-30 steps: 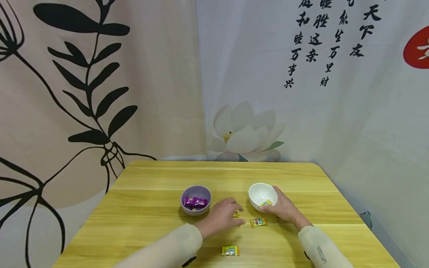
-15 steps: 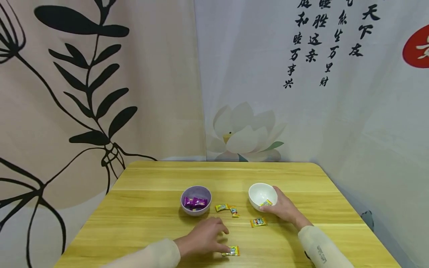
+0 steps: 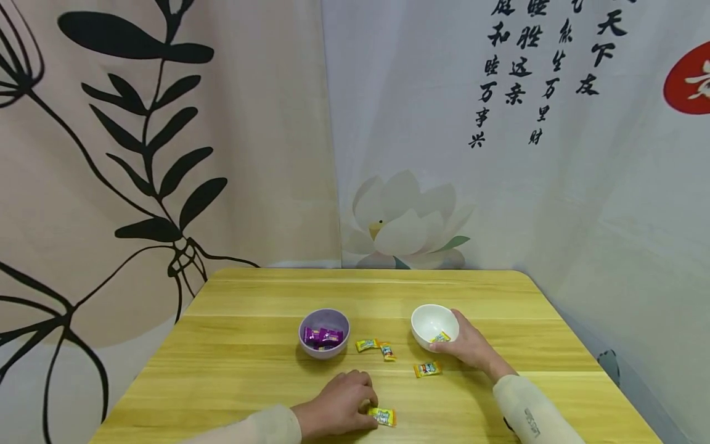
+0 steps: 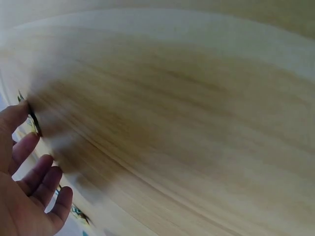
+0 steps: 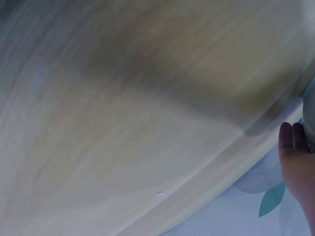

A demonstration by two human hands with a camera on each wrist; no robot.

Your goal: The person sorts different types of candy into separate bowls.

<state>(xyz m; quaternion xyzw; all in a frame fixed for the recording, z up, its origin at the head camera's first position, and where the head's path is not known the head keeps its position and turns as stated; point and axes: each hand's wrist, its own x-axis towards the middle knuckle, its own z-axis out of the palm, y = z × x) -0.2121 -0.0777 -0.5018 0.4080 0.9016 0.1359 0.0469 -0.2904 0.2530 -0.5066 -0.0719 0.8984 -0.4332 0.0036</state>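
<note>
In the head view my left hand (image 3: pixel 339 404) pinches one end of a yellow-wrapped candy (image 3: pixel 384 417) near the table's front. The left wrist view has thumb and forefinger at this candy's wrapper (image 4: pixel 32 120), the other fingers loosely bent. My right hand (image 3: pixel 471 342) grips the right side of a white bowl (image 3: pixel 429 317), thumb at the near rim; a yellow candy (image 3: pixel 441 337) lies inside. Fingers of the right hand (image 5: pixel 295 157) lie along the bowl (image 5: pixel 310 110) in the right wrist view. Between the hands, another yellow candy (image 3: pixel 427 369) lies on the wood.
A purple bowl (image 3: pixel 324 316) holds several purple-wrapped candies (image 3: pixel 323 336), left of the white one. Two small yellow candies (image 3: pixel 367 345) lie between the bowls. The wooden table (image 3: pixel 266 296) meets printed wall cloth behind.
My left hand has come back from the candies between the bowls to the front candy, and its fingers have closed on it, turning it slightly. The right hand stays at the white bowl.
</note>
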